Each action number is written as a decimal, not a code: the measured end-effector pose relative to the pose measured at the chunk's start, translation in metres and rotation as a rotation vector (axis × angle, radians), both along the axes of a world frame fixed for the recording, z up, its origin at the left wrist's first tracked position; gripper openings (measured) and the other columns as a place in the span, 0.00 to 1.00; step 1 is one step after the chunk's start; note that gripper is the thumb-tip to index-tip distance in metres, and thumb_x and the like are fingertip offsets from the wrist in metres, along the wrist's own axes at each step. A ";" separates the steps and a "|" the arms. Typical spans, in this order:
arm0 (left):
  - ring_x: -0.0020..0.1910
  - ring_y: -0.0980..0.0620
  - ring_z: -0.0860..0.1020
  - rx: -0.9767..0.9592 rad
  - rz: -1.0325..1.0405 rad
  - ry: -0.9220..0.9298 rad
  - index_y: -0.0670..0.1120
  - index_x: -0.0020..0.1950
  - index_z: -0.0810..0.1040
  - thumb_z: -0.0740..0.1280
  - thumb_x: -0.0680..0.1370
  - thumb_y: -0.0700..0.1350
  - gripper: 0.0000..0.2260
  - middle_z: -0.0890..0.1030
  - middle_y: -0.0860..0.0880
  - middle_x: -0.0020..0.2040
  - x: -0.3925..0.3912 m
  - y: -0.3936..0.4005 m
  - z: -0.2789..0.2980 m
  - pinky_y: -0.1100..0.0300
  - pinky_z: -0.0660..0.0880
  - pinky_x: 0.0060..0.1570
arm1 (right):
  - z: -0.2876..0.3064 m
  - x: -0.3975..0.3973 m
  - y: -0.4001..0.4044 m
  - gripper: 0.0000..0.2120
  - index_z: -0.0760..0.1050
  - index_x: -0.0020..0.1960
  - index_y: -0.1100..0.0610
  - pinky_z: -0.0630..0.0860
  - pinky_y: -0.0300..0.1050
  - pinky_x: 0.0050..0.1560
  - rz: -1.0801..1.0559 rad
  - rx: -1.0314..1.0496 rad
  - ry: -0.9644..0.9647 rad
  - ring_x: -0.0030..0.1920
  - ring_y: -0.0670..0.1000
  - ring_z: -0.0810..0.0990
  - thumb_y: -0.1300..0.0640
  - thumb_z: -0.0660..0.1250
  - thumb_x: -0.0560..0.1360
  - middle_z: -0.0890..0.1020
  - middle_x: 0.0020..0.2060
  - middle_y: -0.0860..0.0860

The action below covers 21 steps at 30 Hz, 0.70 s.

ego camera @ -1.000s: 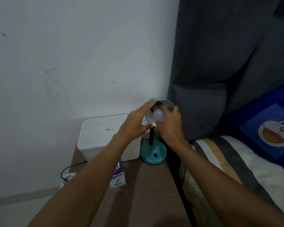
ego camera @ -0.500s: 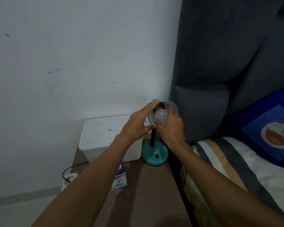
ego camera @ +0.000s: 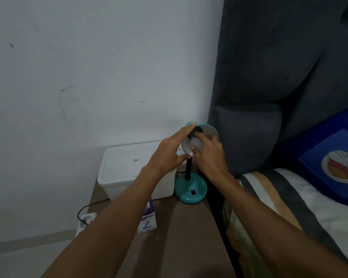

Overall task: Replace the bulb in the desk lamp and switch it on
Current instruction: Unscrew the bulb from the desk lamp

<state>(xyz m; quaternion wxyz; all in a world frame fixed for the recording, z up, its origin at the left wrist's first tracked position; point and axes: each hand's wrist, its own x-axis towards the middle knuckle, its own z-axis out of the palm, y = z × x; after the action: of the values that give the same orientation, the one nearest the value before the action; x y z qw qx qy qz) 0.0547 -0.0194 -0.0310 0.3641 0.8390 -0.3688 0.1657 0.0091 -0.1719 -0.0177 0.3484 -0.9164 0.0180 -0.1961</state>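
A teal desk lamp stands at the back right corner of the brown bedside table, its round base on the tabletop and a black stem rising to the shade. The shade's pale inside faces me. My left hand grips the shade's left rim between forefinger and thumb. A white bulb sits at the black socket inside the shade, with my right hand wrapped around it, fingers at the socket. The lamp is unlit.
A white lidded box stands left of the lamp against the wall. A small purple and white carton lies under my left forearm. A power strip with black cable sits on the floor. A bed with striped sheet adjoins the table.
My right hand has turned on the bulb, its fingers now higher at the socket. The left hand keeps its hold on the shade rim.
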 end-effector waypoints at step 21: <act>0.79 0.52 0.66 -0.009 0.009 0.020 0.48 0.83 0.61 0.80 0.71 0.38 0.45 0.67 0.50 0.80 0.002 -0.001 -0.001 0.51 0.66 0.77 | -0.002 0.001 0.005 0.28 0.69 0.72 0.56 0.71 0.46 0.59 -0.122 0.035 -0.036 0.64 0.58 0.73 0.59 0.74 0.74 0.73 0.66 0.58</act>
<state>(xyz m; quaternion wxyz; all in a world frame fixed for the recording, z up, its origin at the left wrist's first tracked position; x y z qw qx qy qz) 0.0565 -0.0207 -0.0318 0.3707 0.8407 -0.3607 0.1605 0.0103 -0.1666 -0.0197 0.3520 -0.9037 0.0710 -0.2330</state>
